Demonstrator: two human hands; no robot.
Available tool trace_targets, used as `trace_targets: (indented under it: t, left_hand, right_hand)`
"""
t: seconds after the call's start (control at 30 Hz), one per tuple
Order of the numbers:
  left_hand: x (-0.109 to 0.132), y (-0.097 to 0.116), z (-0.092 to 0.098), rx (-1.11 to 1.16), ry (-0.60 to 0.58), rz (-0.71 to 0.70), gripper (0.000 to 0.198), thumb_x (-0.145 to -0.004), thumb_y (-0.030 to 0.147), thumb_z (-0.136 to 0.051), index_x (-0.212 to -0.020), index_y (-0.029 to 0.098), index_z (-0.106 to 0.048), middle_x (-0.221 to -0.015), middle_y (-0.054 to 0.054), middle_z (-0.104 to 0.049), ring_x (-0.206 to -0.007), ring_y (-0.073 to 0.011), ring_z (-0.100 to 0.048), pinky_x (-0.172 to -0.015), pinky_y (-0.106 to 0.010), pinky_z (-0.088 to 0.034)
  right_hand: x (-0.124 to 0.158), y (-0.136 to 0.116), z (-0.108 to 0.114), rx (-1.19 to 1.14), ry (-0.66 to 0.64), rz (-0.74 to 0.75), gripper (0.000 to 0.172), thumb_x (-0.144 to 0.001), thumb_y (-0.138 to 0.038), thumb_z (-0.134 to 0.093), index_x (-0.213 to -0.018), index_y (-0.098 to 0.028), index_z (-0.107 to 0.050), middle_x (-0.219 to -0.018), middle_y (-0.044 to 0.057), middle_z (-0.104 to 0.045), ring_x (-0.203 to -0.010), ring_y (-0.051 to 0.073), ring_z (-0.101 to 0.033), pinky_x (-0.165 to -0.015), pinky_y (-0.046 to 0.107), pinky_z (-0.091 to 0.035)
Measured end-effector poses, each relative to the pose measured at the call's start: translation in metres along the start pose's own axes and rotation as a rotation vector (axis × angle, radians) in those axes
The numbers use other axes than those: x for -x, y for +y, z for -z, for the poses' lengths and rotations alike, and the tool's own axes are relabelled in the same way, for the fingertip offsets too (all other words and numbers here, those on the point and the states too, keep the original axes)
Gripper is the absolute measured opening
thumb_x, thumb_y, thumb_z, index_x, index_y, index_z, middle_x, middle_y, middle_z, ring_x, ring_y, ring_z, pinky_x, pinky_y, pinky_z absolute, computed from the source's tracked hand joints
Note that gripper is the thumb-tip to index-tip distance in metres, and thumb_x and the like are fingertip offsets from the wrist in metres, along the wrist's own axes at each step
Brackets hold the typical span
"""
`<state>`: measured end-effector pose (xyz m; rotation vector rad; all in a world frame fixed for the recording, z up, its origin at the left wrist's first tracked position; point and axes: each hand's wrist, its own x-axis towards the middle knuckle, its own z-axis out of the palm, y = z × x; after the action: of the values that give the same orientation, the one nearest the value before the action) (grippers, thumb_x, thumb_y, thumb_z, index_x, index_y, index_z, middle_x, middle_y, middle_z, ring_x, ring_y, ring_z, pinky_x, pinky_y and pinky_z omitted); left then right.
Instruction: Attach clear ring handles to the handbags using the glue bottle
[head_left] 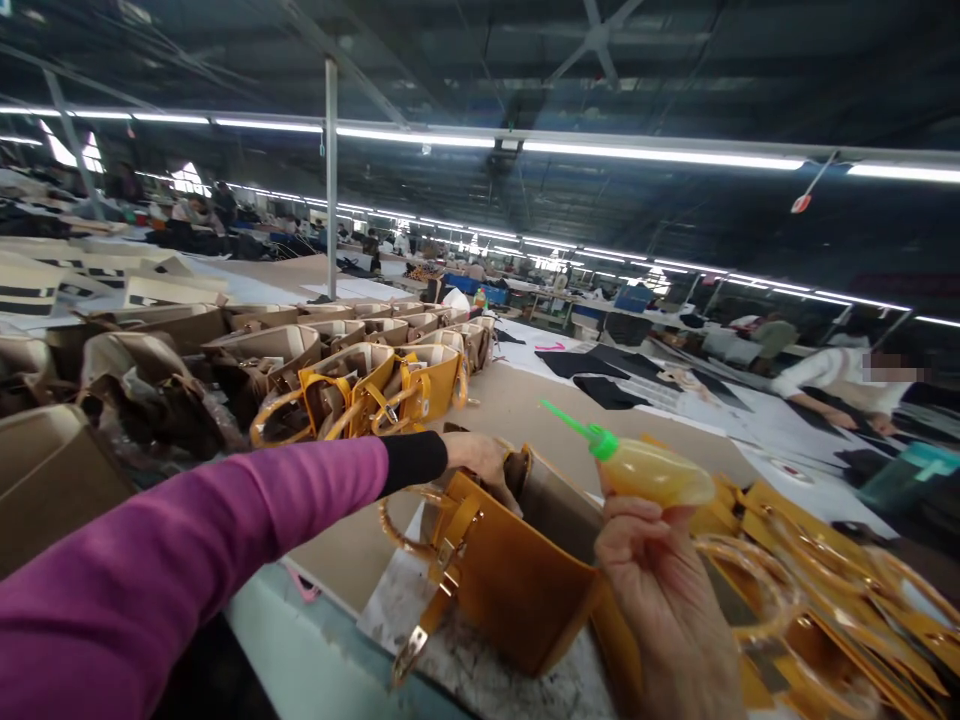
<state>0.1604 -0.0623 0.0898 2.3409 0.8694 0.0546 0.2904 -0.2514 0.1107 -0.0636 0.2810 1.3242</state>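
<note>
A mustard-yellow handbag (517,575) stands tilted in front of me, its brown-lined opening upward and its strap with metal clasps hanging down the front. My left hand (484,460) grips it at the far left end of the rim, some fingers hidden inside the opening. In my right hand (660,575) is a soft squeeze bottle (652,472) of yellowish liquid, with a long thin green nozzle pointing up and left. The bottle is raised over the bag's right end, its tip apart from the bag.
Rows of upright bags (262,350) line the table's left side. Flat yellow bag pieces with wrapped handles (810,590) pile up at right. Black pieces (600,370) lie farther back. A co-worker (847,385) works across the table, near a teal container (911,475).
</note>
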Motion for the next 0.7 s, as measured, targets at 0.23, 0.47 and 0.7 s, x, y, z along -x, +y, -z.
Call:
trace_targets:
  t: [0.23,0.47,0.7]
  left_hand:
    - [-0.034,-0.003,-0.012,-0.164,-0.156,-0.003,0.059,-0.054,0.071,-0.068,-0.085,0.021,-0.07,-0.082,-0.004,-0.068,-0.077,-0.0226,-0.061,-0.07,-0.032,-0.048]
    - [-0.048,0.004,-0.019,-0.095,-0.079,0.137,0.053,-0.051,0.05,-0.076,-0.091,0.015,-0.068,-0.087,-0.011,-0.068,-0.084,-0.0294,-0.062,-0.072,-0.037,-0.048]
    - [-0.027,-0.015,-0.012,0.242,-0.06,-0.058,0.019,-0.06,0.03,-0.071,-0.071,0.015,-0.068,-0.064,0.001,-0.063,-0.068,-0.017,-0.058,-0.061,-0.024,-0.046]
  right_hand:
    - [-0.003,-0.003,0.0,-0.01,0.034,0.056,0.083,-0.034,0.018,-0.084,-0.104,-0.016,-0.054,-0.068,-0.01,-0.049,-0.05,0.007,-0.054,-0.043,0.013,-0.052]
    - [-0.005,-0.009,0.005,0.043,-0.046,-0.011,0.066,-0.044,0.02,-0.081,-0.091,-0.017,-0.055,-0.066,-0.012,-0.049,-0.053,0.007,-0.057,-0.048,0.013,-0.054]
    - [-0.018,-0.036,0.02,0.04,-0.064,-0.113,0.071,-0.046,0.01,-0.086,-0.105,-0.017,-0.059,-0.064,-0.01,-0.051,-0.053,0.007,-0.057,-0.048,0.014,-0.053]
